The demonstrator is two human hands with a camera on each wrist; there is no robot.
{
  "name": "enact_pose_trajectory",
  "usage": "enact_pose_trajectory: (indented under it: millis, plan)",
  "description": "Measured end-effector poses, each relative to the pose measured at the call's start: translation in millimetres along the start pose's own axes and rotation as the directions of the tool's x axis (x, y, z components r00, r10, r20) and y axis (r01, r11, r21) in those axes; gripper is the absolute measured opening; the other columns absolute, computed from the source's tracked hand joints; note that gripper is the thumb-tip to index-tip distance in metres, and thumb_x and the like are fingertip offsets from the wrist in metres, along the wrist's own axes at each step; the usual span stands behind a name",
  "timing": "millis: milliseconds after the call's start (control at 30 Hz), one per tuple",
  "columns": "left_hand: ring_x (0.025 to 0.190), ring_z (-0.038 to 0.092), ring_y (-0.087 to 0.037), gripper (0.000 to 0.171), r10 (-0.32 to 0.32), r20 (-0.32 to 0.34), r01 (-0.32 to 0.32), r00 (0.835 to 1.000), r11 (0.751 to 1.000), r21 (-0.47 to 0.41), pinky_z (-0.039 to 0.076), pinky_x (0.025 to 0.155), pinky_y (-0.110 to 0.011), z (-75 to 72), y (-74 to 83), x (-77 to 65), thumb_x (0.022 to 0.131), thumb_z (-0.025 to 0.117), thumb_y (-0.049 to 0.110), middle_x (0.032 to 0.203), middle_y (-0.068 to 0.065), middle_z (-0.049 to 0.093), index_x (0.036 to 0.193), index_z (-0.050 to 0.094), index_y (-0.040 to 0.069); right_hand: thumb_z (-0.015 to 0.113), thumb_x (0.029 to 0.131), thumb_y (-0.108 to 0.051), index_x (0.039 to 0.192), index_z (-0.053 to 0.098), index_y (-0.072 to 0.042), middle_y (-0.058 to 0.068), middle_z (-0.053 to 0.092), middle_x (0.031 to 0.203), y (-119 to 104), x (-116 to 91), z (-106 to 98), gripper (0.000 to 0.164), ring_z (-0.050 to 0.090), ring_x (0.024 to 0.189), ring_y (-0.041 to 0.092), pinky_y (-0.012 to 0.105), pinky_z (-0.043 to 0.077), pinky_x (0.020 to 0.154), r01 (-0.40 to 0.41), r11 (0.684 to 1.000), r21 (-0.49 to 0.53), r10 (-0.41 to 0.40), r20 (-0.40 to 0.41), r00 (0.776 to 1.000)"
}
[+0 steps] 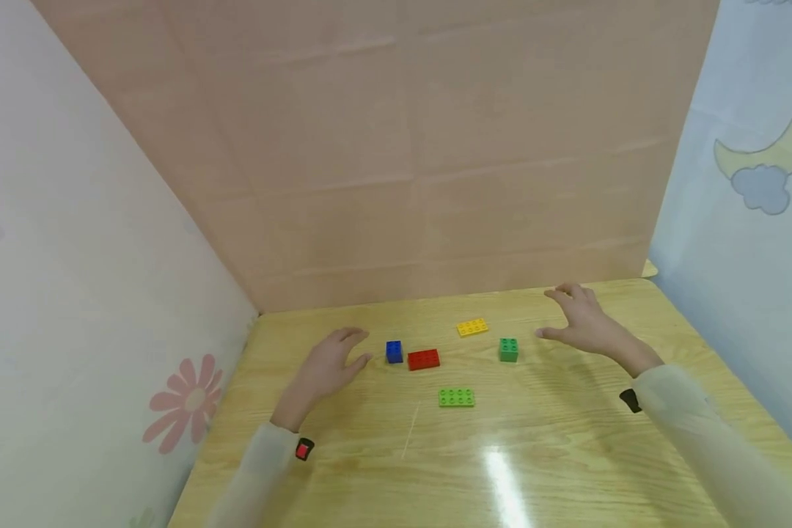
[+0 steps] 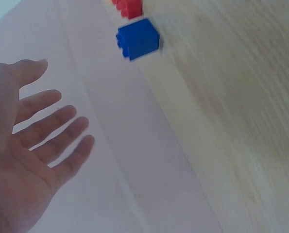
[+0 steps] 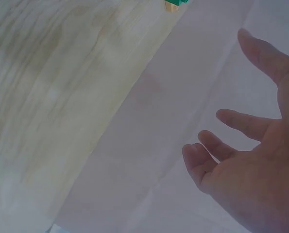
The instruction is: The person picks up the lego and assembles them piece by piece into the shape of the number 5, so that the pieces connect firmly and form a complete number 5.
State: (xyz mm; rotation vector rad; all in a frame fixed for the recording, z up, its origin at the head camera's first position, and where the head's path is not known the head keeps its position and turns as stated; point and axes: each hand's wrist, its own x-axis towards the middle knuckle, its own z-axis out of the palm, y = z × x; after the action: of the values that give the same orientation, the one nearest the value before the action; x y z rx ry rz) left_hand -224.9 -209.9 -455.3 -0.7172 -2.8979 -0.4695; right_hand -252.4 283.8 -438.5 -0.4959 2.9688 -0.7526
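My left hand (image 1: pixel 330 363) hovers over the table left of a blue brick (image 1: pixel 394 352), fingers spread and holding nothing. In the left wrist view the palm and all the fingers of that hand (image 2: pixel 42 131) show bare. Just right of the blue brick lies a red brick (image 1: pixel 424 359). My right hand (image 1: pixel 584 323) is held to the right of a green brick (image 1: pixel 509 350), its thumb apart from the fingers and nothing between them. A flat yellow brick (image 1: pixel 472 327) lies toward the back, and a lime green brick (image 1: pixel 457 397) lies nearer the front, studs up.
The bricks lie on a light wooden table (image 1: pixel 369 455). Behind it rises a tan paper-covered panel (image 1: pixel 422 161). Pale walls stand at both sides, the left one bearing a pink flower (image 1: pixel 194 400), the right one a moon (image 1: pixel 775 147).
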Motion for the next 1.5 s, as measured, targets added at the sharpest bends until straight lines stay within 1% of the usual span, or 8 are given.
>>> enact_pose_trajectory:
  millis: [167, 300, 533, 767, 1000, 1200, 1367, 1500]
  plan:
    - [0.132, 0.065, -0.033, 0.044, 0.062, 0.001, -0.062, 0.998, 0.998, -0.013, 0.056, 0.108, -0.050, 9.1, 14.4, -0.6, 0.103, 0.069, 0.032, 0.142, -0.012, 0.068, 0.140, 0.066, 0.007, 0.076, 0.096, -0.041, 0.155, 0.037, 0.011, 0.042, 0.027, 0.156, 0, -1, 9, 0.088, 0.026, 0.139, 0.064, 0.082, 0.035, 0.103, -0.011, 0.999, 0.039, 0.011, 0.022, 1.000]
    - [0.128, 0.068, -0.032, 0.040, 0.113, -0.004, -0.113, 0.994, 0.993, -0.026, 0.059, 0.104, -0.045, 20.2, 23.2, 0.2, 0.102, 0.071, 0.030, 0.138, -0.013, 0.070, 0.135, 0.070, 0.007, 0.075, 0.097, -0.042, 0.152, 0.042, 0.011, 0.044, 0.033, 0.154, 0, -2, 16, 0.084, 0.033, 0.137, 0.065, 0.081, 0.037, 0.104, -0.010, 0.999, 0.047, 0.008, 0.030, 1.000]
    - [0.124, 0.070, -0.030, 0.034, 0.155, 0.016, -0.153, 0.988, 0.985, -0.085, 0.060, 0.103, -0.043, 38.9, 37.7, 5.3, 0.100, 0.073, 0.021, 0.133, -0.012, 0.073, 0.131, 0.072, 0.006, 0.073, 0.099, -0.042, 0.151, 0.045, 0.011, 0.040, 0.044, 0.151, 1, 0, 27, 0.079, 0.047, 0.134, 0.059, 0.074, 0.044, 0.105, 0.009, 0.997, 0.078, -0.011, 0.021, 1.000]
    - [0.120, 0.072, -0.025, 0.028, 0.230, 0.018, -0.228, 0.973, 0.972, -0.055, 0.060, 0.102, -0.040, 52.5, 49.3, 4.6, 0.102, 0.071, 0.021, 0.127, -0.008, 0.076, 0.125, 0.075, 0.006, 0.072, 0.100, -0.039, 0.152, 0.046, 0.006, 0.035, 0.048, 0.149, -3, -3, 38, 0.073, 0.052, 0.132, 0.057, 0.070, 0.051, 0.099, 0.001, 0.990, 0.138, -0.004, 0.016, 1.000]
    - [0.131, 0.067, -0.026, 0.034, 0.225, 0.082, -0.221, 0.971, 0.974, -0.054, 0.057, 0.108, -0.042, 62.0, 57.8, 0.3, 0.105, 0.065, 0.022, 0.141, -0.008, 0.070, 0.137, 0.069, 0.008, 0.071, 0.102, -0.032, 0.149, 0.050, 0.005, 0.031, 0.051, 0.150, -4, -6, 51, 0.065, 0.054, 0.134, 0.054, 0.066, 0.051, 0.105, -0.005, 0.974, 0.225, 0.003, 0.013, 1.000]
    - [0.137, 0.063, -0.025, 0.042, 0.261, 0.114, -0.258, 0.959, 0.965, -0.038, 0.055, 0.111, -0.041, 69.4, 61.3, -4.2, 0.106, 0.064, 0.022, 0.151, -0.009, 0.062, 0.145, 0.062, 0.006, 0.073, 0.101, -0.033, 0.148, 0.051, 0.006, 0.032, 0.052, 0.150, -8, -8, 62, 0.065, 0.056, 0.133, 0.053, 0.062, 0.053, 0.105, -0.009, 0.956, 0.292, 0.009, 0.002, 1.000]
    - [0.140, 0.061, -0.026, 0.043, 0.265, 0.141, -0.261, 0.954, 0.964, -0.051, 0.055, 0.111, -0.040, 73.7, 66.0, -4.7, 0.107, 0.062, 0.022, 0.154, -0.010, 0.059, 0.147, 0.060, 0.006, 0.072, 0.101, -0.034, 0.147, 0.052, 0.006, 0.031, 0.054, 0.150, -8, -10, 69, 0.064, 0.057, 0.134, 0.053, 0.063, 0.054, 0.105, -0.037, 0.943, 0.331, 0.040, -0.002, 0.999]
    - [0.140, 0.061, -0.024, 0.044, 0.280, 0.180, -0.282, 0.943, 0.959, -0.013, 0.055, 0.111, -0.038, 75.8, 71.6, -8.1, 0.107, 0.061, 0.023, 0.156, -0.010, 0.058, 0.149, 0.058, 0.007, 0.072, 0.100, -0.036, 0.147, 0.053, 0.005, 0.031, 0.056, 0.149, -6, -11, 78, 0.065, 0.057, 0.134, 0.053, 0.061, 0.055, 0.105, -0.064, 0.929, 0.364, 0.067, 0.006, 0.998]
